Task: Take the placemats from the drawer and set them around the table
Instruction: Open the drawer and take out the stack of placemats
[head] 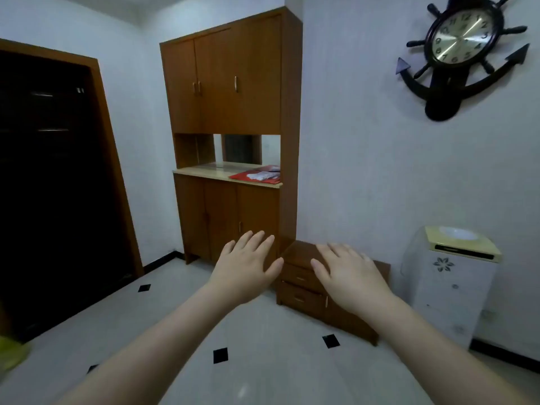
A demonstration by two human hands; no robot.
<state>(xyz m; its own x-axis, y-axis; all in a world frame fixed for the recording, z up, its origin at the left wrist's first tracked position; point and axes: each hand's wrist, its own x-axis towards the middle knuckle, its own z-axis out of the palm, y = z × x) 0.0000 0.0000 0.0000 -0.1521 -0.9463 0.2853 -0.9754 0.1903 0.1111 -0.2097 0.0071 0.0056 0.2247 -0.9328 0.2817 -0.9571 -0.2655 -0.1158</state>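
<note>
A low wooden drawer unit [301,280] stands on the floor against the right wall, with two shut drawers on its left end. My left hand [245,266] is stretched out in front of me, palm down, fingers apart and holding nothing. My right hand [349,274] is held out the same way and partly covers the unit's top. Both hands hang in the air, well short of the unit. No placemats and no table are in view.
A tall wooden cabinet [230,135] stands in the corner behind, with red papers [257,176] on its counter. A dark doorway [55,182] opens at left. A white appliance [451,283] stands at right under a wall clock [464,51]. Tiled floor [263,346] lies ahead.
</note>
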